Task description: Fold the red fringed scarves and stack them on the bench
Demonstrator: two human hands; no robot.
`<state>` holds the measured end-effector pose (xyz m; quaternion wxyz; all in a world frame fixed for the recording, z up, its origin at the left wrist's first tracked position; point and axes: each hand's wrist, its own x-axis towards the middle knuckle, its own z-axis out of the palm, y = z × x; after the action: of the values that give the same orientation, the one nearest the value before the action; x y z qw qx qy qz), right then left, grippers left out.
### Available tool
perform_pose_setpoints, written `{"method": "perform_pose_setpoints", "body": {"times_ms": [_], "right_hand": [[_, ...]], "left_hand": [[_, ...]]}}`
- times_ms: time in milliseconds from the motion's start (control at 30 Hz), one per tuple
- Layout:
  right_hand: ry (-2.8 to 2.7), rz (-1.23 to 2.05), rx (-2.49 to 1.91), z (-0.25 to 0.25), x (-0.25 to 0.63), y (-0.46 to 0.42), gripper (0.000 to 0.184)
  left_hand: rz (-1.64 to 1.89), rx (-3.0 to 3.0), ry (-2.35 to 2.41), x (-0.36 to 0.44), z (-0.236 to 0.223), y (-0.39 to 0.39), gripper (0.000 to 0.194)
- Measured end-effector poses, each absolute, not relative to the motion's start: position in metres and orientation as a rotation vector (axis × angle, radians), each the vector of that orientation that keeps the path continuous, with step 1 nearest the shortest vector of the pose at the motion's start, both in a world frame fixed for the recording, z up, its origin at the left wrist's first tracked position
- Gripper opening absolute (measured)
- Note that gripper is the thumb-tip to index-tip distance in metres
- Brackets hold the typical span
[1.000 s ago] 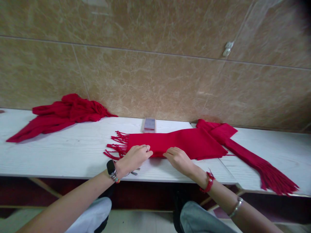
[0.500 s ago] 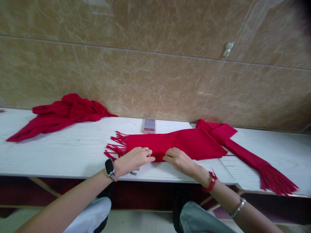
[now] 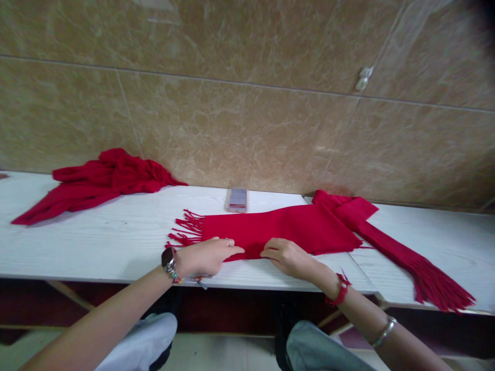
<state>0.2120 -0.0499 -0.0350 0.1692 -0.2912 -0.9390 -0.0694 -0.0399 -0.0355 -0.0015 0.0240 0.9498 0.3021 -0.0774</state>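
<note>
A red fringed scarf [image 3: 286, 224] lies lengthwise on the white tabletop, folded into a strip with its tassels pointing left. My left hand [image 3: 207, 256], wearing a ring and a watch, is closed on the near edge close to the tasselled end, one digit stretched out to the right. Farther right along that edge, my right hand [image 3: 284, 255] pinches the cloth, fingers bent and pressed together. The fingertips of both hands are partly hidden. At its right end the strip meets another narrow red folded length [image 3: 402, 250] with a fringe hanging toward the table's front.
A crumpled red cloth [image 3: 104, 180] lies at the back left, against the brown tiled wall [image 3: 240, 129]. Behind the scarf sits a small flat box or phone-like item [image 3: 237, 200]. The white tabletop [image 3: 96, 252] has a front edge above dark open shelving.
My left hand has slid slightly left along the near edge, toward the tassels, and its wrist has turned. My right hand has barely shifted. The other cloth stays put.
</note>
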Motion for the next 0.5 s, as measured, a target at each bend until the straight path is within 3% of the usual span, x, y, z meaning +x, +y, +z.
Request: {"method": "perform_pose_setpoints", "body": {"times_ms": [233, 367, 500], "right_hand": [[-2.628, -0.155, -0.811, -0.033, 0.210, -0.052, 0.020], [-2.626, -0.143, -0.817, -0.030, 0.206, -0.054, 0.020], [-2.631, -0.099, -0.867, -0.031, 0.202, -0.056, 0.018]], "left_hand": [[-0.179, 3.092, 0.965, -0.026, 0.004, -0.051, 0.030], [-0.056, 3.103, 0.927, -0.021, -0.002, -0.056, 0.027], [-0.049, 3.093, 1.241, -0.025, -0.003, -0.056, 0.028]]}}
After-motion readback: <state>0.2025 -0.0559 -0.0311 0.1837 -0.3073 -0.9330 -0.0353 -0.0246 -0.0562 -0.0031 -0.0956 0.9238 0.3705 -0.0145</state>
